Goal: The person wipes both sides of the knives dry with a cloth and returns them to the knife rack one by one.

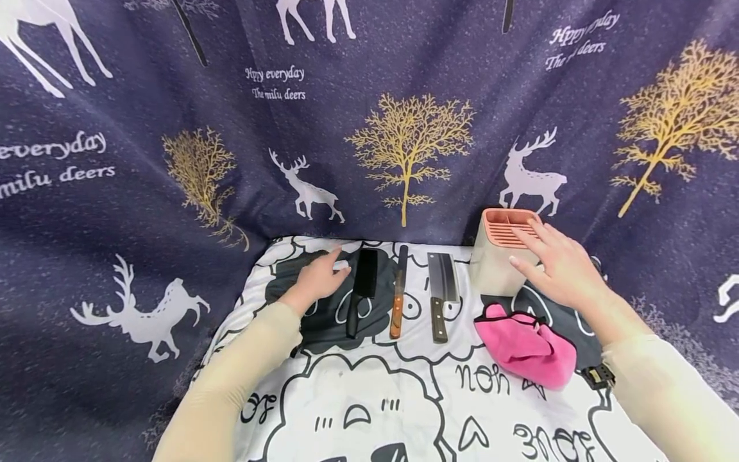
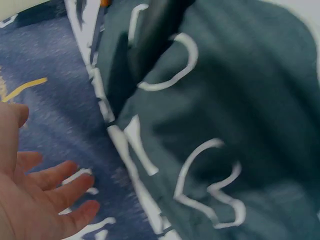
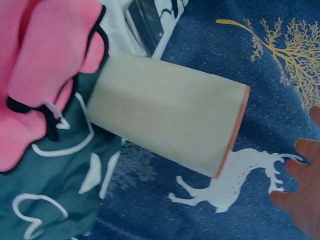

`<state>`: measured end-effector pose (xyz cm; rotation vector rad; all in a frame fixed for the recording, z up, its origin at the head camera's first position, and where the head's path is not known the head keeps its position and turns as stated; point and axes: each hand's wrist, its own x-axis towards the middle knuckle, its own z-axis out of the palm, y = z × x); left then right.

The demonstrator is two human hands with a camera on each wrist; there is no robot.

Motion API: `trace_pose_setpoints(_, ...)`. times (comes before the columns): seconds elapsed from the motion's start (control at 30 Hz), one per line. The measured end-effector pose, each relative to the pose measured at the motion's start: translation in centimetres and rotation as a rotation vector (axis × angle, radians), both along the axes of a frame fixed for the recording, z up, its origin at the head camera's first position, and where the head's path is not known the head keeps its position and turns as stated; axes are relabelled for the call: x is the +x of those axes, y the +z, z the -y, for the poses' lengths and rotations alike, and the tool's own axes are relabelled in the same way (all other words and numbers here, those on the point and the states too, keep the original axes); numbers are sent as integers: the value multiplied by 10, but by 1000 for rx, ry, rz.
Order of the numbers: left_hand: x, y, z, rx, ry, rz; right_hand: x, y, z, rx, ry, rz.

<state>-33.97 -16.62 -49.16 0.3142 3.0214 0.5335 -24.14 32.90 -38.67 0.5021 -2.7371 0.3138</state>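
In the head view my right hand [image 1: 559,264] is above the slotted top of a cream knife block [image 1: 498,268] with a pinkish-orange rim, its fingers spread. The right wrist view shows a gap between this hand [image 3: 302,182] and the block [image 3: 167,112]. My left hand [image 1: 319,277] is over dark printed cloth at the left, holding nothing, its fingers loosely extended in the left wrist view. Nearest to it lies a black cleaver [image 1: 365,276]. Beside that are a narrow knife with a wooden handle [image 1: 397,308] and a steel cleaver with a dark handle [image 1: 443,279].
A bunched pink cloth [image 1: 528,350] with black edging lies in front of the knife block. Near its right side is a small black object [image 1: 598,376]. Behind the surface, covered by a white printed cloth [image 1: 358,385], hangs a dark blue curtain [image 1: 369,64].
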Motion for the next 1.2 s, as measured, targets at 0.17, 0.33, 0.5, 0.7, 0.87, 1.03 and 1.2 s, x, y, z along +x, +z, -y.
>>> trace_pose_setpoints(0.17,7,-26,-3,-2,8,53,7,-22,-1,-29,2,-39)
trace_pose_setpoints(0.33,16,-45,-7,23,28,97,14,-48,2,-83,-18,-16)
trace_pose_setpoints(0.5,20,-59,-13,49,56,124,20,-77,4,-152,-51,11)
trace_pose_setpoints(0.7,22,-69,-19,100,127,151,27,-110,6,-174,-84,119)
trace_pose_setpoints(0.87,23,-80,-21,105,174,157,34,-138,5,-176,-96,216)
trace_pose_setpoints(1.03,24,-86,-22,122,191,148,40,-160,4,-176,-97,271)
trace_pose_setpoints(1.2,24,-87,-23,133,180,133,44,-171,3,-180,-124,263)
